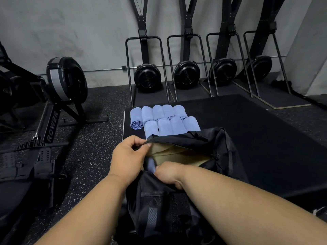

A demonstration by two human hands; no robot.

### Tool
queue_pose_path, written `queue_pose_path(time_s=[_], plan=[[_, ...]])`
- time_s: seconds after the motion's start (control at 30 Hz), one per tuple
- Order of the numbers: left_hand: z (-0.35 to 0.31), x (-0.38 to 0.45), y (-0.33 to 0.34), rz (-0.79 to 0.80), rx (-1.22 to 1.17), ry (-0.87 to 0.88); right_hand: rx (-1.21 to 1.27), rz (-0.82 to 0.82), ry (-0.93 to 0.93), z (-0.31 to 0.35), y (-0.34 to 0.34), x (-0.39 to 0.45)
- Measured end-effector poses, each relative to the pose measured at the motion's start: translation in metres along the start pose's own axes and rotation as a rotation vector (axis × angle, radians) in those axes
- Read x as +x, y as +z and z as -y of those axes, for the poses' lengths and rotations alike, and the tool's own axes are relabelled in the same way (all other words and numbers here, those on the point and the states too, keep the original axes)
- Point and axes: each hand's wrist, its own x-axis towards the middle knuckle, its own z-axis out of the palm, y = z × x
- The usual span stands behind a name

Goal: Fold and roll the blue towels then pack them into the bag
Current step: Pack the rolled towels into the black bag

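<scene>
Now, from my head camera, I am looking down at a black bag (185, 200) that is lying on the near edge of a low black platform (256, 138). My left hand (128, 157) is pinching the upper lip of the bag's opening at its left end, thumb and curled fingers closed on the zipper edge and keeping it lifted. The tan lining (178, 152) is showing inside the mouth of the bag. My right hand (169, 175) is reaching into the opening from the near side, with its fingers curled around one rolled blue towel (151, 165); only a small part of this towel is showing between my two hands, so I cannot tell how deep it is sitting.

Behind the bag, toward the far left corner of the platform, nine rolled towels (164, 117) are lying in two rows, touching each other side by side. The nearer row is partly hidden by the bag's far edge.

On the speckled floor (92, 138) to the left of the platform a rowing machine (53, 106) is standing. Along the grey wall (70, 32), four upright black machines (185, 68) are standing in a row.
</scene>
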Motion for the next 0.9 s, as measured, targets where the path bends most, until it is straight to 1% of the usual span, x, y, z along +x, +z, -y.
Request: queue_pose_path(time_s=[0.1,0.2,0.3,0.43,0.47,0.57,0.7,0.73,0.8,0.9], plan=[[0.002,-0.003,-0.004,0.017,-0.002,-0.034,0.074,-0.022,-0.031,-0.005,0.006,0.008],[0.006,-0.010,-0.006,0.007,-0.024,-0.049,0.148,-0.100,-0.070,-0.005,0.006,0.010],[0.007,-0.014,-0.007,0.002,-0.038,-0.059,0.132,-0.079,-0.044,0.001,0.004,0.003],[0.009,-0.014,-0.012,0.010,-0.007,-0.066,0.125,-0.109,-0.019,0.002,0.005,0.000],[0.010,-0.014,-0.013,0.008,0.004,-0.066,0.104,-0.116,-0.029,0.000,0.001,-0.004],[0.015,-0.015,-0.014,0.018,0.034,-0.069,-0.068,-0.071,-0.048,-0.004,-0.015,-0.023],[0.016,-0.018,-0.014,-0.004,0.095,-0.074,-0.261,0.041,-0.047,-0.016,-0.023,-0.044],[0.016,-0.018,-0.013,-0.007,0.114,-0.071,-0.271,0.054,-0.024,-0.018,-0.023,-0.049],[0.015,-0.019,-0.012,0.002,0.149,-0.076,-0.288,0.046,-0.030,-0.021,-0.025,-0.059],[0.011,-0.020,-0.010,0.012,0.189,-0.076,-0.251,-0.044,-0.101,-0.024,-0.026,-0.071]])
